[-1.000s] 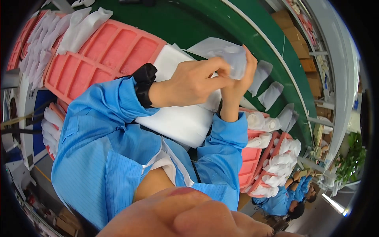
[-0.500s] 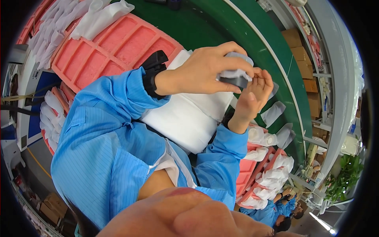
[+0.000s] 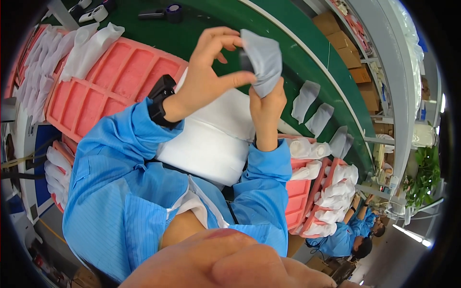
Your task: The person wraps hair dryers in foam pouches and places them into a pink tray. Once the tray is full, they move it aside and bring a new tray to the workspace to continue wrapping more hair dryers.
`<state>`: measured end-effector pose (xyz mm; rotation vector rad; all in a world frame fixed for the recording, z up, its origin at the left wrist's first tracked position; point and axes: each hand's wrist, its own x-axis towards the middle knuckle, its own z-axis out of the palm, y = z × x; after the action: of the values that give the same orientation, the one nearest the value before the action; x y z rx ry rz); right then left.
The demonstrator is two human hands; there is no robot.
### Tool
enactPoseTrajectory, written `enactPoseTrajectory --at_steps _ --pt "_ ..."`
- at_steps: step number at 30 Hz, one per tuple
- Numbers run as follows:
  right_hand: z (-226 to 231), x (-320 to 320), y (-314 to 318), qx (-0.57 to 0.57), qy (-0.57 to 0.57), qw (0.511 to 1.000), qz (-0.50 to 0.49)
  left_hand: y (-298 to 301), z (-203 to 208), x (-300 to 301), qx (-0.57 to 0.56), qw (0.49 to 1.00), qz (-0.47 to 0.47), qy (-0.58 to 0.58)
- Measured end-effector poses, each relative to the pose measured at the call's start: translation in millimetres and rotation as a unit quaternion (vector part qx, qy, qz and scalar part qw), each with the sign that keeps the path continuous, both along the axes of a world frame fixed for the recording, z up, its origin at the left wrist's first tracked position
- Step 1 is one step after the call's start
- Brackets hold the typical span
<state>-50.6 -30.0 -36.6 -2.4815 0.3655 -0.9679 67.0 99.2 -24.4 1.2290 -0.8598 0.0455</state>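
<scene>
A translucent whitish pouch (image 3: pixel 266 60) is held up over the green work surface. At its left edge shows part of a blurred dark object (image 3: pixel 246 61); the rest of that object is hidden. My right hand (image 3: pixel 269 113) is closed around the pouch's lower end. My left hand (image 3: pixel 209 72), with a black band at the wrist, spans the pouch's left side, forefinger near the upper corner and thumb against the lower part. Its other fingers are curled and apart. Several similar pouches, one of them a flat pouch (image 3: pixel 306 102), lie on the green surface beyond my right hand.
A pink compartment tray (image 3: pixel 108 86) stands at my left, with white wrapped items (image 3: pixel 86 50) at its far edge. White foam sheets (image 3: pixel 206 139) lie before me. Pink trays with wrapped items (image 3: pixel 331 197) stand at right. A tape roll (image 3: pixel 174 13) lies on the green surface (image 3: pixel 211 12).
Both hands have moved left and farther away. The pouch now stands upright in my right hand, which was open before. My left hand has loosened from around the pale-wrapped dark object.
</scene>
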Motion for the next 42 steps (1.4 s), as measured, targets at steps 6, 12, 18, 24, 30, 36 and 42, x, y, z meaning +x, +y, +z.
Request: enactPoseTrajectory --at_steps 6,12,18,24,30,36,42 --pt "0.2 -0.5 13.2 -0.018 -0.017 1.0 0.019 3.8 -0.7 -13.5 -0.02 0.98 0.089 -0.179" --pt "11.8 -2.9 16.6 0.307 -0.014 0.946 0.108 9.1 -0.7 -3.6 0.019 0.964 0.144 -0.222" --pt "11.7 -8.9 -19.3 0.391 0.156 0.897 0.134 -14.9 -15.9 107.5 0.163 0.981 0.104 0.01" --pt "-38.8 4.2 -69.9 0.014 0.227 0.959 -0.169 3.0 -104.1 233.2 0.523 0.76 0.376 -0.091" --pt "-42.5 5.0 -61.0 -0.038 0.17 0.984 -0.046 21.1 -125.1 257.2 0.622 0.718 0.286 -0.128" --pt "-23.1 13.1 -39.9 0.064 0.121 0.991 0.001 -12.9 -81.3 191.6 0.563 0.812 0.027 -0.151" --pt "0.9 9.2 -36.7 0.229 -0.018 0.966 0.118 -27.6 -8.4 64.7 0.393 0.875 -0.189 -0.21"
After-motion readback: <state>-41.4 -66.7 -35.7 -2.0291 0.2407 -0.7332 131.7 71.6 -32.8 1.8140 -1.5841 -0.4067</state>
